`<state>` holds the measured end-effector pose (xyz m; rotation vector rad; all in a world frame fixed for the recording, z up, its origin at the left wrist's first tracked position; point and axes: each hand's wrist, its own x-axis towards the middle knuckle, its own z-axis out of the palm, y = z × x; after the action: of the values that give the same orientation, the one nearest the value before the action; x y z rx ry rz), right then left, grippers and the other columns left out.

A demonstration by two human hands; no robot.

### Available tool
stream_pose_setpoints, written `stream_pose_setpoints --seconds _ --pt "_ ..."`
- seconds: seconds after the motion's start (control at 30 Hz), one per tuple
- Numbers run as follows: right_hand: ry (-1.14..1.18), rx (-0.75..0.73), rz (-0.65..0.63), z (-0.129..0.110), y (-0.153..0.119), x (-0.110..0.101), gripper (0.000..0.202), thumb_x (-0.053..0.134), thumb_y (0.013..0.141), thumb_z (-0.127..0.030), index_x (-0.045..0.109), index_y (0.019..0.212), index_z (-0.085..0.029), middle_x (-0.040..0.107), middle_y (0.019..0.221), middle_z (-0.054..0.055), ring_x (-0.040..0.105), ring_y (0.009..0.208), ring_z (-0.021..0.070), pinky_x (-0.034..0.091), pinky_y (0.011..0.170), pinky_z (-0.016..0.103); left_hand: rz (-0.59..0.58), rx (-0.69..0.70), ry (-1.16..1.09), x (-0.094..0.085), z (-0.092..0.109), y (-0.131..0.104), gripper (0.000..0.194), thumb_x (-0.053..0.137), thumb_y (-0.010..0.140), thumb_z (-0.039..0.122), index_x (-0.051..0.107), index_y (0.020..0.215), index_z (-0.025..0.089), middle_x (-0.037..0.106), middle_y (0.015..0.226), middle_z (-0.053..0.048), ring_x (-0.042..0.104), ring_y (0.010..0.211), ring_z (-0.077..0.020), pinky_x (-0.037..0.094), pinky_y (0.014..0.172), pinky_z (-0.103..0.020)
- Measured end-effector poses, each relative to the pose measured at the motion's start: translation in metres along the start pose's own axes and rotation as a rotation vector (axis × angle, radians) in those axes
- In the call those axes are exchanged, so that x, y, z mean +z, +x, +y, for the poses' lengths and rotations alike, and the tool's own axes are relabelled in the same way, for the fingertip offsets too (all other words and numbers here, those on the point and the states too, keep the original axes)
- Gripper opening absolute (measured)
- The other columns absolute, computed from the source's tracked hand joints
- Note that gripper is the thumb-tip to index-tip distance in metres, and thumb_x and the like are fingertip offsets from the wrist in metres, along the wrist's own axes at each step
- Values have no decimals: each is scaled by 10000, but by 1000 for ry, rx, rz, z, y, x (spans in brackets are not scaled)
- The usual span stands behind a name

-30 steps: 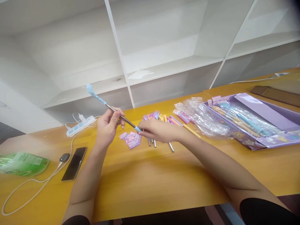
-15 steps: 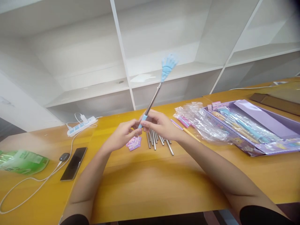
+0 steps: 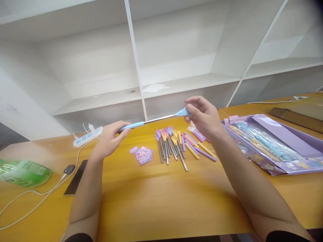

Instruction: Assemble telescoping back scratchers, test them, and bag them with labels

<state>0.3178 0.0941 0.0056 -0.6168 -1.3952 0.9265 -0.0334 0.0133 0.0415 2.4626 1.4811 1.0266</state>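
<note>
A back scratcher (image 3: pixel 160 118) with a silver rod is stretched level between my hands above the table. My left hand (image 3: pixel 110 137) is closed round its light blue handle. At the other end, my right hand (image 3: pixel 203 116) pinches the light blue claw-shaped head. Below lie several silver rods (image 3: pixel 167 153) with purple, yellow and blue claw heads. Right of them are loose purple, pink and yellow handle tubes (image 3: pixel 207 155). Small pink and purple cards (image 3: pixel 145 156) lie overlapping to the left of the rods.
An open purple box (image 3: pixel 277 134) with plastic-wrapped scratchers stands at the right. On the left are a white power strip (image 3: pixel 87 138), a dark phone (image 3: pixel 75 181), a green bag (image 3: pixel 26 173) and white cables. White shelving (image 3: pixel 176 80) rises behind the table.
The scratcher has turned from steeply upright to nearly level. My hands have moved apart, and my right hand has gone from the handle area to the claw head.
</note>
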Motion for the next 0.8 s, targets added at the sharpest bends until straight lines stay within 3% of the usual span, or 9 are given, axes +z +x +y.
stream_pose_setpoints --seconds 0.13,0.23,0.33,0.47,0.8 --pt "-304 -126 -118 -4 -12 1 281 583 1074 -516 703 1076 -262 527 745 -11 465 603 120 363 557 292 179 157 137 -3 2 -4 119 613 1018 232 731 1021 214 600 765 21 522 661 -110 404 622 -256" --pt "-475 -246 -155 -11 -19 5 310 501 1113 -489 697 1057 -255 572 805 8 473 648 130 370 611 307 365 355 234 0 3 -4 97 678 948 147 718 1008 211 568 744 30 488 614 -95 395 582 -246" --pt "-569 -314 -178 -22 -24 8 315 496 1115 -464 654 962 -237 591 811 13 506 688 141 387 668 320 479 500 257 3 5 -3 163 763 899 145 728 1039 222 631 829 13 458 587 -82 391 526 -236" --pt "-573 -276 -165 -33 -30 10 365 471 1119 -478 549 860 -233 522 714 -7 462 645 144 360 652 324 496 554 214 8 9 -3 228 822 868 153 735 1065 227 683 920 -18 502 622 -92 396 491 -230" --pt "-639 -321 -184 -29 -38 24 367 433 1134 -416 501 825 -229 483 710 -11 439 662 145 347 669 327 483 535 129 30 18 -2 244 842 844 124 714 1031 217 724 906 -6 435 570 -72 379 480 -228"
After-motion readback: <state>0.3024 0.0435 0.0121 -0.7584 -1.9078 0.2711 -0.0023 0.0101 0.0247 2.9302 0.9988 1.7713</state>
